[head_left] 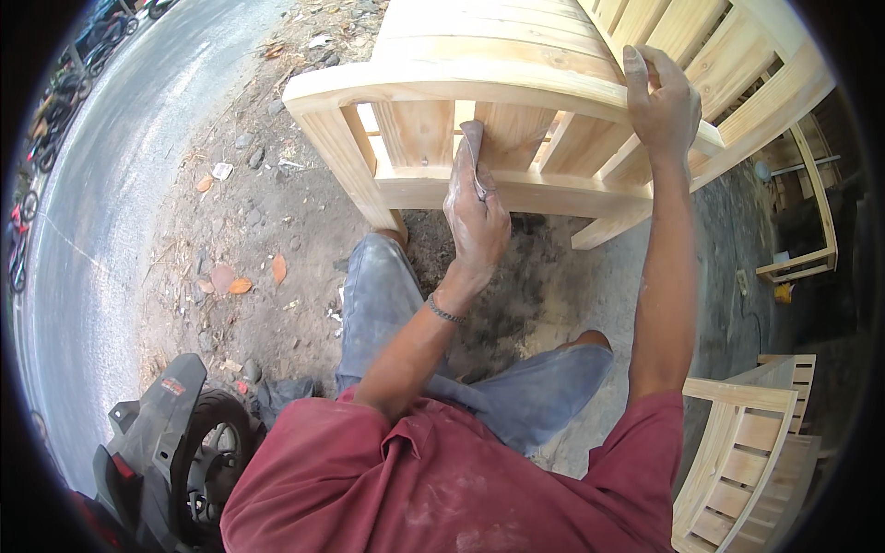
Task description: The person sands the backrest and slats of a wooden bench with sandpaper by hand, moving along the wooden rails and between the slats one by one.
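Observation:
A pale, unpainted wooden bench (516, 92) stands in front of me, with its slatted side panel and curved armrest facing me. My left hand (477, 221), dusty with pale powder, pinches a folded, brownish-grey piece of sandpaper (472, 146). The sandpaper reaches up against the slats under the armrest, by a gap between two of them. At the right end of the armrest, near the slatted backrest (678, 37), my right hand (664, 106) rests with its fingers curled over the wood. Part of its grip is hidden behind the hand.
A parked motorbike (175, 442) is close at my lower left. Beyond the dirt strip with stones and dry leaves (240, 286) runs a paved road (120, 184), with motorbikes along its far side. Another slatted wooden bench (737, 461) stands at lower right, and a wooden frame (816, 203) farther right.

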The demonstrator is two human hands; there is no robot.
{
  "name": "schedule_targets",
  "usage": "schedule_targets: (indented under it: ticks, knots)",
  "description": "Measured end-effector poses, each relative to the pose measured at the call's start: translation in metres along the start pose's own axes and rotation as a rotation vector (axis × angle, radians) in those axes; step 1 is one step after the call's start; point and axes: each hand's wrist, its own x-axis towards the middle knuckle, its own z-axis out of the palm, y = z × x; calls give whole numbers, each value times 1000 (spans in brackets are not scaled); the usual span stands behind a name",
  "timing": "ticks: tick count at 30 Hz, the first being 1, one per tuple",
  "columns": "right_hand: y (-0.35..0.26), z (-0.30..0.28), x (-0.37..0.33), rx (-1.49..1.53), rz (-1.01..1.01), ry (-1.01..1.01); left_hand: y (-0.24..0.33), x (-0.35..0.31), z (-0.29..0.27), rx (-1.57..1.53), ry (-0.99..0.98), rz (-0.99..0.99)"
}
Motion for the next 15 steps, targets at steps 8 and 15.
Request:
schedule_targets:
  ticks: [8,15]
  knots:
    - [-12,-12,-3,-183,235,-240,12,-3,-16,-62,-46,-262]
    - [-18,-15,1,-207,291,-316,-17,24,22,184,151,116]
